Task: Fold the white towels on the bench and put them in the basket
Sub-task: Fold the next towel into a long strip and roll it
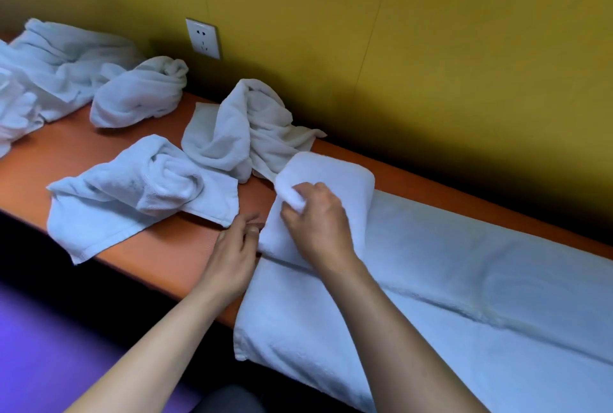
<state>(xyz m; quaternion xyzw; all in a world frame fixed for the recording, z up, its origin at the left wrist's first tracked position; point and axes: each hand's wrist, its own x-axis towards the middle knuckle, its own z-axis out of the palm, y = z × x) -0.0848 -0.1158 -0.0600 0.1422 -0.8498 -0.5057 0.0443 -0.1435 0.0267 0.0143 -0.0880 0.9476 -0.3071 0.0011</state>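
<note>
A long white towel (464,280) lies flat along the orange bench (83,154), folded lengthwise, with its left end rolled or folded over into a thick pad. My right hand (318,223) grips that rolled end, fingers curled into the cloth. My left hand (232,253) hovers just left of the roll with relaxed fingers and holds nothing. Several crumpled white towels lie further left: one near the front edge (132,193), one behind it (245,134), another (139,94), and a heap at the far left (46,64). No basket is in view.
A yellow wall runs right behind the bench, with a white power socket (203,38) on it. The bench's front edge drops to a dark gap and a purple floor (49,346) at the lower left.
</note>
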